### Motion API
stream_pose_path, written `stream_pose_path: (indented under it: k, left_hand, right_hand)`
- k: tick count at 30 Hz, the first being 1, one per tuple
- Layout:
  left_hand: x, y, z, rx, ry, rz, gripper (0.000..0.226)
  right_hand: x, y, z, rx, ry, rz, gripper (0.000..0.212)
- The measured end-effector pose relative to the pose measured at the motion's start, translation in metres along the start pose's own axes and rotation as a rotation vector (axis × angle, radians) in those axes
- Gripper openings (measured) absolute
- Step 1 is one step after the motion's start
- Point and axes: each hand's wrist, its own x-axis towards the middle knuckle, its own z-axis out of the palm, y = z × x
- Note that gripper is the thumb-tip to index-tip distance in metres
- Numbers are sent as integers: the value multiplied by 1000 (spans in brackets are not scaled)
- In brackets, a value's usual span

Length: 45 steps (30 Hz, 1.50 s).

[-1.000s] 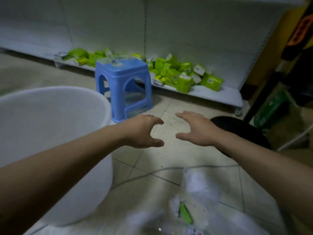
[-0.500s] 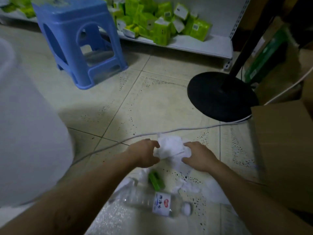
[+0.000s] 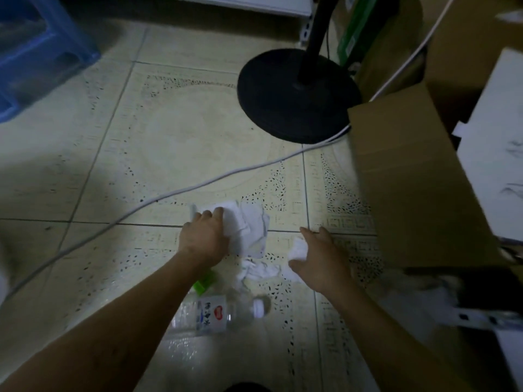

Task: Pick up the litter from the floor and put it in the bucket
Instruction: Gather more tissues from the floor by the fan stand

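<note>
Litter lies on the tiled floor in the head view. My left hand (image 3: 205,239) presses on a crumpled white tissue wad (image 3: 249,226), fingers curled over its left edge. My right hand (image 3: 321,254) closes around a small white paper ball (image 3: 298,248). More white paper scraps (image 3: 259,271) lie between my hands. A green wrapper (image 3: 205,282) peeks out under my left wrist. An empty clear plastic bottle (image 3: 218,312) with a white cap lies on its side near me. The bucket shows only as a pale sliver (image 3: 2,278) at the far left edge.
A white cable (image 3: 175,192) runs across the floor behind the litter to a black round fan base (image 3: 283,91). A cardboard box (image 3: 410,188) stands close on the right. A blue plastic stool (image 3: 34,52) is at the top left.
The view has dropped toward the floor and the bucket slid out to the left. My hands moved apart: the left stays on the tissue wad, the right shifted right onto the small paper ball.
</note>
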Motion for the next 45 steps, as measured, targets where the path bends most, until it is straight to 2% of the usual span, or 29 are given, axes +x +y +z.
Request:
stream_pose_path:
  k: [5, 9, 13, 19, 22, 26, 33, 35, 36, 38, 41, 45]
  left_hand:
    - [-4, -11, 3, -33, 30, 24, 26]
    - [-3, -16, 0, -67, 54, 30, 16]
    - [-2, -25, -8, -145, 10, 18, 24]
    - [-5, -25, -31, -413, 125, 62, 20]
    - [-9, -24, -46, -533, 181, 14, 4]
    - [-18, -34, -68, -574, 195, -29, 16]
    - [-33, -76, -132, -396, 209, -65, 14]
    - [-39, -92, -157, -328, 242, -63, 15]
    - [-43, -100, -171, -293, 273, -73, 16]
    - [-52, -117, -199, -237, 349, -97, 16]
    - [-73, -140, -244, -191, 482, -134, 17]
    - [-111, -170, -300, -131, 677, -176, 14]
  right_hand:
    - [-14, 4, 21, -30, 1, 176, 80]
    - [-16, 2, 33, 15, 195, 91, 47]
    - [-8, 1, 26, 207, 213, -3, 26]
    - [-4, -27, -1, 611, 243, -108, 35]
    - [2, -47, -16, 709, 258, -121, 40]
    - [9, -76, -43, 853, 151, -201, 35]
    - [16, -137, -87, 825, -29, -366, 12]
    - [15, -162, -101, 800, -41, -421, 33]
    - [14, -176, -107, 802, -26, -454, 32]
    - [7, -205, -121, 791, -4, -570, 18]
    - [-12, -254, -143, 791, 34, -734, 41]
    - [-44, -325, -167, 849, 87, -922, 39]
